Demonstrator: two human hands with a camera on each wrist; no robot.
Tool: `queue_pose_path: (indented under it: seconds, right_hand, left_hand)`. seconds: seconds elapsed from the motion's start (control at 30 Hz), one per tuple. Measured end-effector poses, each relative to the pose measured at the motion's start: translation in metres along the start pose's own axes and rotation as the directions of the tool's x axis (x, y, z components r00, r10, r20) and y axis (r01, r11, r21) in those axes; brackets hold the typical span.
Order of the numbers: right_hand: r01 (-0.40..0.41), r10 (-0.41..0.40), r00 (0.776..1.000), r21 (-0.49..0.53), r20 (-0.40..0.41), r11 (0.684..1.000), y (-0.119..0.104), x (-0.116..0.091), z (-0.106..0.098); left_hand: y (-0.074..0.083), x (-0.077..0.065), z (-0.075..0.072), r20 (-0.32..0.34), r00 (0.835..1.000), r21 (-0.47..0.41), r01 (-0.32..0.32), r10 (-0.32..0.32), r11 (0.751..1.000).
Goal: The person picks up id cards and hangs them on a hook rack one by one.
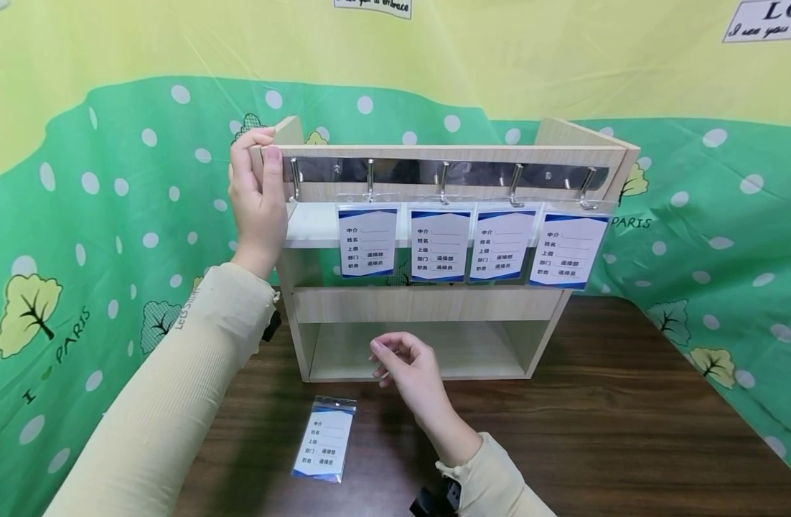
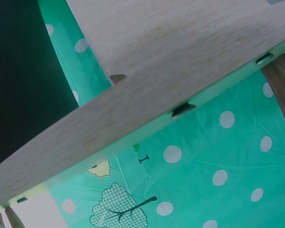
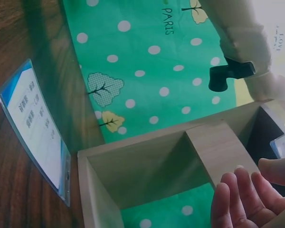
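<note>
My left hand [image 1: 256, 197] grips the top left corner of a pale wooden shelf [image 1: 428, 305], thumb on the front board and fingers around its side. In the left wrist view the shelf's side panel [image 2: 147, 95] fills much of the picture, with fingertips [image 2: 12, 218] at the lower left. My right hand [image 1: 411, 370] hovers before the lower compartment, fingers loosely bent and holding nothing. Left of it, one badge card in a clear sleeve [image 1: 324, 441] lies on the table. Several similar badge cards, such as the leftmost one [image 1: 367, 243], hang from the shelf's metal hooks.
A metal hook strip [image 1: 408, 172] runs along the upper board; its leftmost hook [image 1: 296, 179] carries no card. The shelf stands on a dark wooden table [image 1: 602, 402]. Behind and beside it hangs a green and yellow patterned cloth [image 1: 130, 172].
</note>
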State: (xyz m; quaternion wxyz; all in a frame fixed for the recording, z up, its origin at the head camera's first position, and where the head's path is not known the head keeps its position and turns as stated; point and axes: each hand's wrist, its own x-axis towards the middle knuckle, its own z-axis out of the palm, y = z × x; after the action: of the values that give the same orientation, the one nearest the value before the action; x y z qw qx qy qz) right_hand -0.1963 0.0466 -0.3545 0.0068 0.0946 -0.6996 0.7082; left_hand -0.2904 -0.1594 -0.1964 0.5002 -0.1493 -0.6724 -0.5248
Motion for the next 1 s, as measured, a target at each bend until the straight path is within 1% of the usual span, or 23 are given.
queue_pose_path:
  seconds: [0.2, 0.63, 1.0]
  right_hand:
    - [-0.023, 0.023, 1.0, -0.017, -0.001, 1.0, 0.006, -0.002, 0.002]
    - [-0.042, 0.044, 0.999, -0.048, 0.028, 0.998, 0.018, -0.005, 0.004]
    - [-0.028, 0.044, 0.992, -0.131, 0.121, 0.991, 0.034, -0.007, 0.006]
  left_hand:
    - [-0.001, 0.0, -0.001, 0.005, 1.0, 0.004, -0.022, 0.022, 1.0]
    - [-0.002, 0.001, 0.0, 0.003, 1.0, 0.002, -0.022, 0.022, 1.0]
    - [-0.001, 0.001, -0.001, 0.011, 1.0, 0.006, -0.028, 0.028, 1.0]
